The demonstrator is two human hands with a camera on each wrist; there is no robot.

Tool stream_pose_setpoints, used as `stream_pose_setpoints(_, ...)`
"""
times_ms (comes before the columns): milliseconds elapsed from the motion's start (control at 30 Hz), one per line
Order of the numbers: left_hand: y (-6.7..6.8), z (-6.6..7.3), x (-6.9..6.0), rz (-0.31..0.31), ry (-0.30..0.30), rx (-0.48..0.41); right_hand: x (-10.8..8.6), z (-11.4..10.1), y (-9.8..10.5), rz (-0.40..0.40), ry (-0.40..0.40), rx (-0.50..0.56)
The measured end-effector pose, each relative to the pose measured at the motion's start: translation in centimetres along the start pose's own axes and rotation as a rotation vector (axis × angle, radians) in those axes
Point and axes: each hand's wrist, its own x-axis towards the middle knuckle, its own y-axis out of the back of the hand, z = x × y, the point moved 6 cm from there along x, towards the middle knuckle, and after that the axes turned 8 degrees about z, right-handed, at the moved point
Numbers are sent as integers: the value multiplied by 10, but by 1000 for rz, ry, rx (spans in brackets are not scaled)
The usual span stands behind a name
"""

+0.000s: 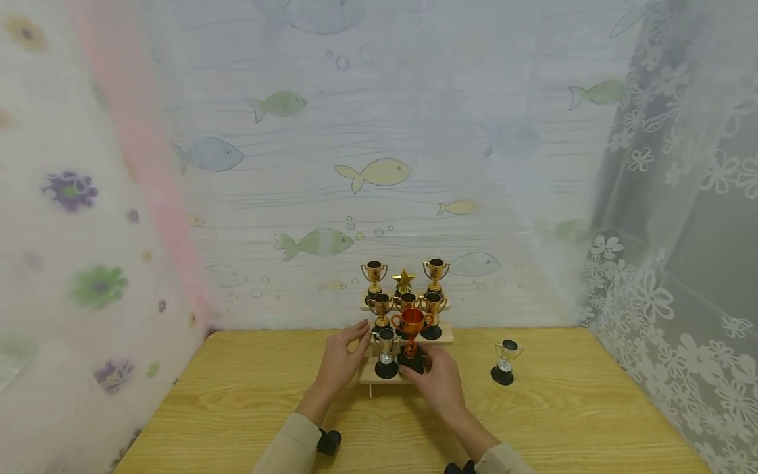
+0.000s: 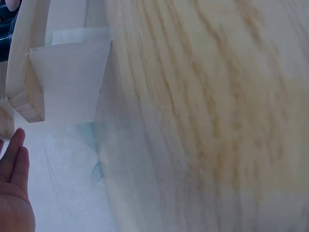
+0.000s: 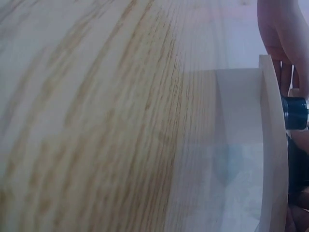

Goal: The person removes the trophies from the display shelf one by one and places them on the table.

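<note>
At left, the left hand (image 1: 342, 355) is beside a stepped wooden stand (image 1: 447, 333), fingers straight and close together at its edge; whether they touch is unclear. On the lowest step, a small silver cup (image 1: 386, 354) stands upright. Just right of it, at that step, is the orange trophy (image 1: 412, 322), upright, its base pinched low between the thumb and fingers of the right hand (image 1: 443, 378). The trophy is shiny, with two curled handles and a blocky black base. Farther right, another silver cup (image 1: 505, 363) stands on the table (image 1: 562, 408).
</note>
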Motion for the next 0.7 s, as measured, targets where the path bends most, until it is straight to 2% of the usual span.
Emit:
stream_pose_setpoints(367,0,0,-1,8,-23,6,-1,-2,0,0,2,-1)
stream_pose_setpoints(700,0,-2,0,4,-29,-21,-2,-3,2,6,-23,58)
